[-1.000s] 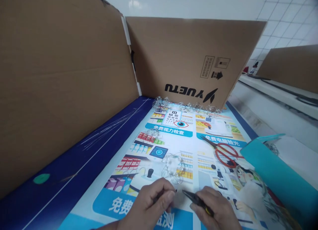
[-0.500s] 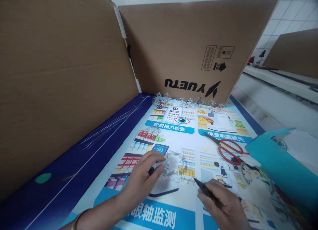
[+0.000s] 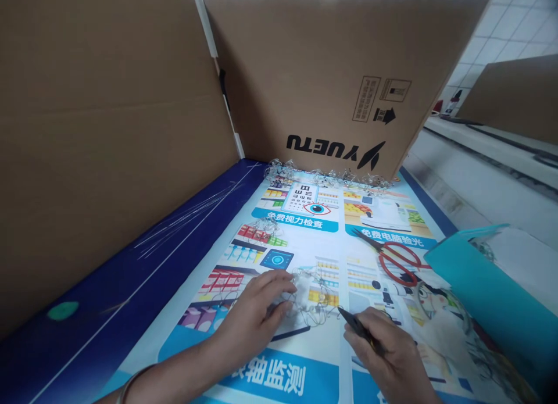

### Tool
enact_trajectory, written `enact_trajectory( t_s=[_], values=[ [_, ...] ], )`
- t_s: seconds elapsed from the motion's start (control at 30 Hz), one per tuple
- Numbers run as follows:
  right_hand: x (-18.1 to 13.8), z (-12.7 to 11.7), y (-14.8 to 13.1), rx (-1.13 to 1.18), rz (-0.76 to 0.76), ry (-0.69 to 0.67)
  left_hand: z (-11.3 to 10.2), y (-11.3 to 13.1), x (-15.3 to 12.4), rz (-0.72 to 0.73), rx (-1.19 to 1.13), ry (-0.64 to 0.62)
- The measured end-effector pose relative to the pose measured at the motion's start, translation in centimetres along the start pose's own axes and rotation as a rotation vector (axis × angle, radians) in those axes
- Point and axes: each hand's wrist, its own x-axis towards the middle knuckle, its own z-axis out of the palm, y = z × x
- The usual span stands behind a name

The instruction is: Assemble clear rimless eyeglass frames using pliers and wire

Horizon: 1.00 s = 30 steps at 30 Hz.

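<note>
fingers [image 3: 382,322] around pliers [image 3: 358,328], "yuetu" cardboard [image 3: 322,72] beyond

Head camera: you wear it on your head, and it gives the one view here.
Direction: it looks forward and down, along the counter [image 3: 185,261] and away from your body.
Left hand [image 3: 261,305] and right hand [image 3: 386,349]: these are near to the camera; your arms enter from the bottom edge.
Far cardboard panel [image 3: 340,61]: it stands farther away, with its printed side toward you, across the upper middle.
Left cardboard panel [image 3: 104,102]: it runs along your left side, and the picture's left edge cuts it.
Tiled wall [image 3: 505,29]: you see it at upper right, in the background.
</note>
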Motion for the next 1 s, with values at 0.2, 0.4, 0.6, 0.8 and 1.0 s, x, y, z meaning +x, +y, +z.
enact_trajectory(
  t_s=[0.2,0.4,0.6,0.8,1.0],
  values=[
    [0.2,-0.4,-0.2,-0.044,0.004,-0.066,-0.5,0.7,0.1,-0.019,-0.107,-0.057],
    [0.2,-0.3,0.2,-0.07,-0.029,-0.067,-0.6,0.9,0.1,0.013,-0.117,-0.061],
    [0.0,-0.3,0.3,-0.062,0.007,-0.091,-0.8,1.2,0.2,0.002,-0.124,-0.078],
    [0.2,-0.4,0.2,-0.079,-0.012,-0.101,-0.7,1.1,0.3,0.015,-0.106,-0.073],
    [0.3,-0.5,-0.2,-0.067,-0.004,-0.102,-0.5,1.2,0.1,0.018,-0.07,-0.055]
  ],
)
